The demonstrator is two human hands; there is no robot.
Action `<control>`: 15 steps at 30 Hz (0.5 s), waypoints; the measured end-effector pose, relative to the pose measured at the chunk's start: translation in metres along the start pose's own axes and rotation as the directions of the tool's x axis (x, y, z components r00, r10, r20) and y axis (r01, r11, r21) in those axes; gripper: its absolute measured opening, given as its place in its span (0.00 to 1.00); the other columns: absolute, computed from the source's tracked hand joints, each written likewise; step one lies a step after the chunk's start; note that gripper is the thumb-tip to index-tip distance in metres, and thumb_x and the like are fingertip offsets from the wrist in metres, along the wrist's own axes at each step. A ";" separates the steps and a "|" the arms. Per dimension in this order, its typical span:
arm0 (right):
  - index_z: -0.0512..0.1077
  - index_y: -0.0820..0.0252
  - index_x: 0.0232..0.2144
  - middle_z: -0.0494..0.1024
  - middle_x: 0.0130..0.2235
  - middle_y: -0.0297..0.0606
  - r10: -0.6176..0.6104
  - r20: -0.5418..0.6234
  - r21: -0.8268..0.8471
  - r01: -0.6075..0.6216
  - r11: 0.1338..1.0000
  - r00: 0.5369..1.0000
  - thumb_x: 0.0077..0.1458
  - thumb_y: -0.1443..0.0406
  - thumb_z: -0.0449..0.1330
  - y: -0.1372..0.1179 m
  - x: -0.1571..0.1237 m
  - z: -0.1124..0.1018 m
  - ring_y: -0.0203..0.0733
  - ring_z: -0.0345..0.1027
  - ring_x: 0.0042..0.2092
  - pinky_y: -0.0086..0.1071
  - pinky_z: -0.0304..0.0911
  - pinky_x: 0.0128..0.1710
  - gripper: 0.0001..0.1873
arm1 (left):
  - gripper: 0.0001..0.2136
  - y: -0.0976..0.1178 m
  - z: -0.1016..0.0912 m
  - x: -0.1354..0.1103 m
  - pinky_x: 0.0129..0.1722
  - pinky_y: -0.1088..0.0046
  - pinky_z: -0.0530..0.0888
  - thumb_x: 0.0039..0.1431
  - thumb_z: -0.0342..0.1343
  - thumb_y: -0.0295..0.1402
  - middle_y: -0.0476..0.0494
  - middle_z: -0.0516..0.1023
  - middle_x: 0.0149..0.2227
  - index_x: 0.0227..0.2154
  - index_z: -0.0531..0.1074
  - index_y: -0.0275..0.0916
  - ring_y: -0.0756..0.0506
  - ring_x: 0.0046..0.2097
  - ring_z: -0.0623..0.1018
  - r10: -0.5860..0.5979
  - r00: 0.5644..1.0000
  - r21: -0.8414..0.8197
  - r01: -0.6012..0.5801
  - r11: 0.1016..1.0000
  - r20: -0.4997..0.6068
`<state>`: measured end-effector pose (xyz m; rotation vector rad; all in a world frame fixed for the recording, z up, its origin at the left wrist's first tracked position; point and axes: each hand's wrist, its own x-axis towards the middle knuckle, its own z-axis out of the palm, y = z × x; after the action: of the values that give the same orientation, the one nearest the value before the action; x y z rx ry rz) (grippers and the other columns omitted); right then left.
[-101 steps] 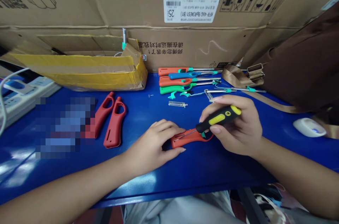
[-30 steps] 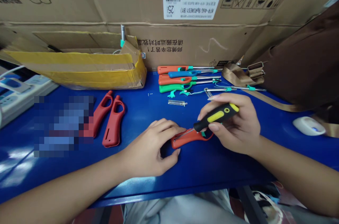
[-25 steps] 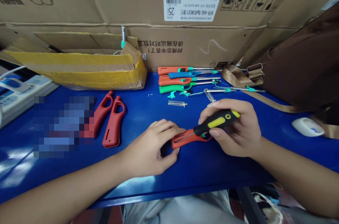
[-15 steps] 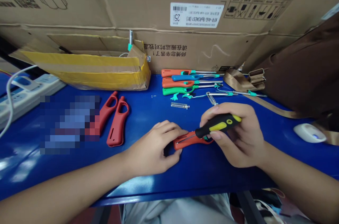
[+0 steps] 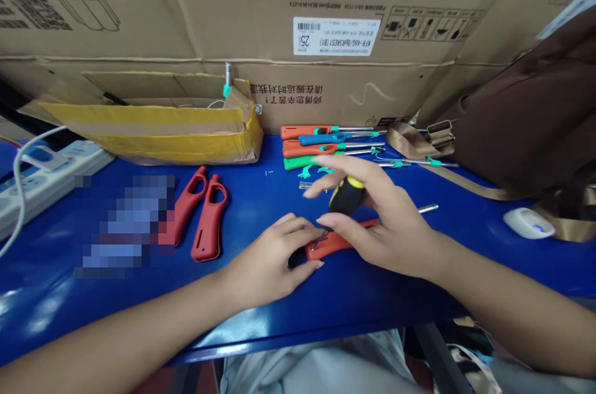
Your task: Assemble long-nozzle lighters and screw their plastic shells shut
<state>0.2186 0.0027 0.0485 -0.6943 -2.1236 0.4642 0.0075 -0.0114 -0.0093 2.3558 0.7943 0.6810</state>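
Observation:
An orange long-nosed lighter [image 5: 331, 246] lies flat on the blue table, its metal nozzle [image 5: 428, 208] pointing right. My left hand [image 5: 274, 257] holds the butt end of the lighter between thumb and fingers. A screwdriver [image 5: 347, 195] with a black and yellow handle is in my right hand [image 5: 395, 229]. It stands steeply, with its tip at the lighter's left end; the right fingers are partly stretched around the handle. The right hand covers the lighter's trigger area. Two empty red handle shells [image 5: 207, 226] lie to the left.
Behind lie several lighters in orange, blue [image 5: 321, 139] and green, with loose teal parts [image 5: 305, 172]. A taped cardboard box [image 5: 153, 133] stands at the back left, near a power strip [image 5: 56, 177]. At right are a white mouse-like device [image 5: 528, 223], a strap [image 5: 479, 189] and a brown bag [image 5: 516, 115].
The screwdriver has gone from lying nearly flat over the lighter to standing steeply. My right hand has risen and moved left, its fingers more stretched. My left hand stays on the lighter.

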 end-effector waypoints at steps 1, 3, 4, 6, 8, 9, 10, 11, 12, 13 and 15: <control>0.59 0.52 0.65 0.79 0.47 0.37 0.001 -0.009 0.024 -0.001 1.000 1.000 0.64 0.64 0.62 0.003 -0.002 0.002 0.40 0.78 0.44 0.31 0.77 0.41 0.30 | 0.13 -0.001 0.000 0.000 0.55 0.58 0.72 0.64 0.60 0.30 0.41 0.79 0.50 0.51 0.73 0.39 0.41 0.51 0.77 0.002 1.000 0.006 -0.002 1.000 0.002; 0.59 0.50 0.66 0.80 0.46 0.36 -0.046 -0.031 -0.005 0.046 0.999 0.998 0.64 0.63 0.63 0.007 -0.004 0.004 0.40 0.79 0.42 0.33 0.77 0.43 0.31 | 0.13 -0.001 0.000 -0.001 0.56 0.58 0.72 0.65 0.60 0.31 0.41 0.79 0.50 0.51 0.72 0.39 0.41 0.51 0.77 0.002 1.000 0.017 -0.002 1.000 0.009; 0.60 0.50 0.65 0.80 0.47 0.37 -0.080 -0.043 -0.032 0.078 0.996 0.996 0.64 0.62 0.63 0.008 -0.005 0.004 0.41 0.79 0.43 0.34 0.77 0.44 0.30 | 0.13 -0.001 0.000 -0.001 0.56 0.58 0.72 0.66 0.60 0.31 0.41 0.79 0.50 0.52 0.72 0.39 0.41 0.51 0.77 0.002 1.000 0.018 -0.002 1.000 0.012; 0.59 0.51 0.66 0.79 0.51 0.40 -0.119 -0.041 -0.033 0.118 0.993 0.992 0.67 0.63 0.58 0.008 -0.005 0.001 0.42 0.79 0.45 0.37 0.76 0.46 0.28 | 0.14 0.000 -0.001 -0.001 0.55 0.59 0.72 0.65 0.60 0.31 0.41 0.79 0.49 0.52 0.72 0.38 0.42 0.50 0.77 0.000 1.000 0.015 0.000 1.000 0.011; 0.56 0.53 0.68 0.78 0.54 0.42 -0.085 0.001 0.060 0.085 0.995 0.996 0.69 0.66 0.52 0.008 -0.004 -0.002 0.42 0.79 0.46 0.37 0.76 0.46 0.27 | 0.15 0.000 -0.001 -0.001 0.53 0.60 0.73 0.65 0.60 0.31 0.41 0.79 0.48 0.53 0.72 0.38 0.42 0.49 0.77 -0.001 1.000 0.015 0.001 1.000 0.008; 0.57 0.53 0.68 0.78 0.54 0.43 -0.075 0.021 0.108 0.072 0.992 0.997 0.69 0.67 0.51 0.008 -0.004 -0.004 0.42 0.79 0.45 0.37 0.77 0.45 0.27 | 0.15 0.000 -0.001 -0.001 0.52 0.60 0.74 0.65 0.60 0.31 0.41 0.79 0.47 0.53 0.71 0.38 0.42 0.49 0.77 0.000 1.000 0.016 0.000 1.000 0.009; 0.58 0.53 0.67 0.79 0.53 0.42 -0.077 0.029 0.138 0.073 0.988 0.997 0.68 0.68 0.52 0.008 -0.004 -0.005 0.41 0.79 0.45 0.36 0.77 0.44 0.27 | 0.15 0.000 -0.001 -0.001 0.52 0.60 0.74 0.65 0.60 0.31 0.41 0.79 0.47 0.53 0.71 0.38 0.42 0.48 0.77 0.001 1.000 0.019 -0.001 1.000 0.010; 0.61 0.54 0.65 0.80 0.51 0.42 -0.092 0.014 0.145 0.089 0.985 0.996 0.67 0.68 0.55 0.009 -0.004 -0.004 0.41 0.79 0.44 0.35 0.77 0.42 0.26 | 0.15 0.000 -0.001 -0.001 0.52 0.60 0.74 0.65 0.60 0.31 0.41 0.79 0.47 0.53 0.72 0.38 0.42 0.49 0.77 0.002 1.000 0.019 -0.002 1.000 0.007; 0.64 0.54 0.63 0.81 0.50 0.42 -0.118 -0.026 0.130 0.120 0.984 0.993 0.65 0.69 0.58 0.010 -0.005 -0.003 0.40 0.80 0.42 0.34 0.77 0.42 0.25 | 0.15 0.000 -0.001 -0.001 0.53 0.59 0.74 0.65 0.60 0.31 0.41 0.79 0.48 0.53 0.72 0.38 0.42 0.49 0.76 0.001 1.000 0.017 -0.001 1.000 0.006; 0.67 0.55 0.60 0.82 0.48 0.41 -0.159 -0.084 0.101 0.167 0.981 0.984 0.62 0.69 0.61 0.011 -0.005 -0.002 0.40 0.80 0.41 0.34 0.77 0.41 0.24 | 0.15 0.001 0.000 -0.001 0.52 0.59 0.74 0.65 0.60 0.31 0.41 0.79 0.48 0.53 0.72 0.39 0.42 0.49 0.76 -0.002 1.000 0.011 0.002 1.000 0.003; 0.71 0.55 0.55 0.83 0.44 0.40 -0.222 -0.178 0.019 0.229 0.973 0.959 0.58 0.69 0.66 0.012 -0.007 0.001 0.40 0.80 0.37 0.33 0.77 0.39 0.23 | 0.14 0.001 -0.001 0.000 0.51 0.60 0.75 0.65 0.60 0.31 0.42 0.79 0.47 0.52 0.72 0.40 0.42 0.48 0.76 -0.013 1.000 -0.011 0.013 1.000 0.001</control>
<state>0.2246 0.0076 0.0371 -0.4459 -1.9919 0.3078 0.0071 -0.0121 -0.0085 2.3387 0.8031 0.6765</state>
